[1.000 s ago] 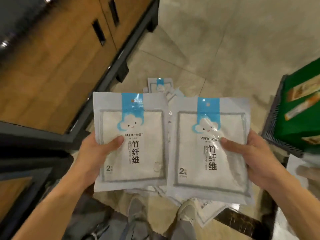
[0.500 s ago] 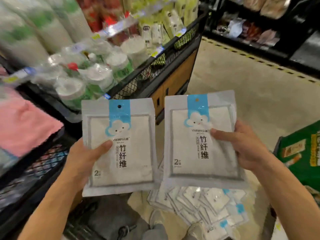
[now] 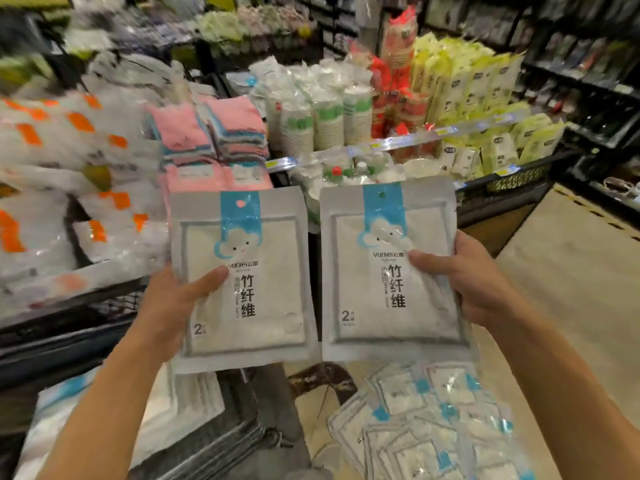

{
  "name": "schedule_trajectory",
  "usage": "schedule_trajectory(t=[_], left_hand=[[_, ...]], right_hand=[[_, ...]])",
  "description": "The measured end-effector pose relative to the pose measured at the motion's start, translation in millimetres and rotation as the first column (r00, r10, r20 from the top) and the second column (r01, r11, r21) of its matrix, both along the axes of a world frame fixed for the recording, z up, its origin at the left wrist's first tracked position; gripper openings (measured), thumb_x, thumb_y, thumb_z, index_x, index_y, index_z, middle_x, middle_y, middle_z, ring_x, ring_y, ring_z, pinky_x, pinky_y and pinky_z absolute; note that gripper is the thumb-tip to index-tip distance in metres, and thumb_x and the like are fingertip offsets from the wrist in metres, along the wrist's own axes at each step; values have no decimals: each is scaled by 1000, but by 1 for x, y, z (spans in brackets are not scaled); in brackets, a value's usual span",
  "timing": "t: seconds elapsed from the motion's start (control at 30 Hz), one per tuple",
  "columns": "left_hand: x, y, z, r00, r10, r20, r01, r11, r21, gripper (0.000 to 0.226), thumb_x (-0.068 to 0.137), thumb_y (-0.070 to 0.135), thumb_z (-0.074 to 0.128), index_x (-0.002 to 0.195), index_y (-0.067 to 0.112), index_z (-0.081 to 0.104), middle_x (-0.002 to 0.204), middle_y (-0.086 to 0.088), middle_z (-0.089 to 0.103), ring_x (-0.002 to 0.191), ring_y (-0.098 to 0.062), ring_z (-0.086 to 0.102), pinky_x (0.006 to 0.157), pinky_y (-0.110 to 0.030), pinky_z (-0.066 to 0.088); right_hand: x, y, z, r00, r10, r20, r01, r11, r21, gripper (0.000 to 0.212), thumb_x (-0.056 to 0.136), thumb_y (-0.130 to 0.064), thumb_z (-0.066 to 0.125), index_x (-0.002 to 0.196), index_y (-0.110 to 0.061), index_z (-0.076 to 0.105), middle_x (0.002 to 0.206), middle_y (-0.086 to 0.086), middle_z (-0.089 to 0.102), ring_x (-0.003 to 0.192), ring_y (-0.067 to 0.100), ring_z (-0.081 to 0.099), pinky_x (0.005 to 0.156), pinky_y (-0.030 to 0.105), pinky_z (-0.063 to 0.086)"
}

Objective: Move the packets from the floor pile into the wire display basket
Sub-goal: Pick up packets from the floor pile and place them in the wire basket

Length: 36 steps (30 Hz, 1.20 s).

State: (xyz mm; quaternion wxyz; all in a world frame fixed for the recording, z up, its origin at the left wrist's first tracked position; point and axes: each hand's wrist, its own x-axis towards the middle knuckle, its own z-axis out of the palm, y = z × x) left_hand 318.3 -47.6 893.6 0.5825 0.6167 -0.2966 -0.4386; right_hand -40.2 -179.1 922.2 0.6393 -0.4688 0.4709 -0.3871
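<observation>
Pale grey plastic, glossy, with a blue header strip and white cloud motif: two flat packets held upright side by side, edges nearly touching. Left hand (image 3: 173, 299) gripping the left packet (image 3: 242, 278) by its left edge, thumb across the front. Right hand (image 3: 474, 282) gripping the right packet (image 3: 391, 271) by its right edge, thumb likewise on the front. Black printed characters and a "2" legible on each. Below right, floor pile (image 3: 426, 424) of matching packets, overlapping, blurred. Behind, wire basket (image 3: 114, 306) edge under stacked goods; pink towels (image 3: 207, 140) and paper cups (image 3: 329, 116) beyond.
</observation>
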Motion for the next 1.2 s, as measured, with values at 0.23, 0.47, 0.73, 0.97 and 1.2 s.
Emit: schedule_trajectory(t=[0.23,0.47,0.73,0.97,1.2], left_hand=[[14,130,11,938,343,-39,-344,939,-11,52,66,16,83,116,9,69,104,-12,78,99,-34,75,68,-38,64],[36,248,9,841,541,-6,-540,841,31,46,74,16,80,118,9,68,103,-12,78,93,-32,76,78,-47,62],[101,346,-10,784,618,-60,-613,786,83,37,84,9,75,120,7,66,104,-17,77,93,-37,76,85,-58,58],[175,412,-42,790,594,-151,-584,804,111,62,61,3,77,121,-1,65,109,-26,74,96,-46,73,76,-52,62],[221,417,-77,794,585,-165,-548,807,222,39,87,-3,67,126,0,63,112,-22,74,102,-42,72,95,-63,54]], right_hand=[[66,32,9,958,285,4,-285,958,-38,40,88,3,72,126,-7,63,110,16,77,99,38,75,80,52,63],[148,93,5,871,491,7,-491,871,-35,40,89,4,71,127,-5,63,111,17,77,99,35,76,77,45,64],[252,166,-3,819,574,21,-573,819,-12,43,86,8,71,125,-6,61,110,19,76,99,42,74,88,59,60],[319,220,-45,820,572,-20,-569,818,79,42,86,6,72,124,-7,61,107,19,77,93,39,76,77,51,63],[353,242,-71,848,527,-59,-512,843,168,35,87,7,72,115,-9,61,98,17,79,84,35,78,59,43,64]])
